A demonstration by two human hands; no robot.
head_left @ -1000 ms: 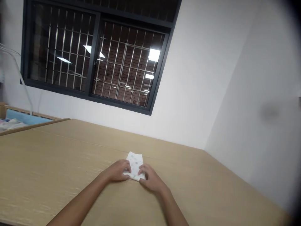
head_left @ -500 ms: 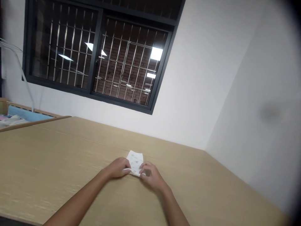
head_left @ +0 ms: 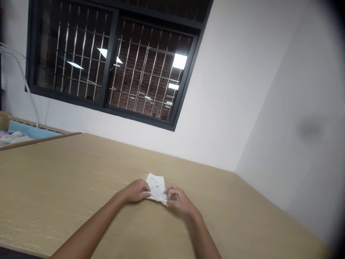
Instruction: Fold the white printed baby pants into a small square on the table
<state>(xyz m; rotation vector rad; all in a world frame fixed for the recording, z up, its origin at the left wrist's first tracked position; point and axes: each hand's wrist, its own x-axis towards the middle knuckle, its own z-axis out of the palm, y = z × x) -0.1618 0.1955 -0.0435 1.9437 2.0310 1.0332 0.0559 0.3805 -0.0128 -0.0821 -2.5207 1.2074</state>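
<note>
A small white cloth (head_left: 156,184) with a faint print lies on the light wooden table (head_left: 81,187). Its near edge is folded or bunched up. My left hand (head_left: 137,190) pinches the near left corner between thumb and fingers. At the near right corner, my right hand (head_left: 179,199) grips the cloth between thumb and fingertips. The far part of the cloth lies flat, beyond both hands.
A barred window (head_left: 145,72) is set in the white wall (head_left: 221,90) behind the table. At the far left, a wooden-railed crib or box (head_left: 61,132) holds blue padding (head_left: 32,130) and white fabric. A pale curved tube (head_left: 29,95) rises beside it.
My right hand has moved slightly to the right, drawing the near right corner with it. The near edge of the cloth looks wider and more wrinkled. My left hand has hardly moved.
</note>
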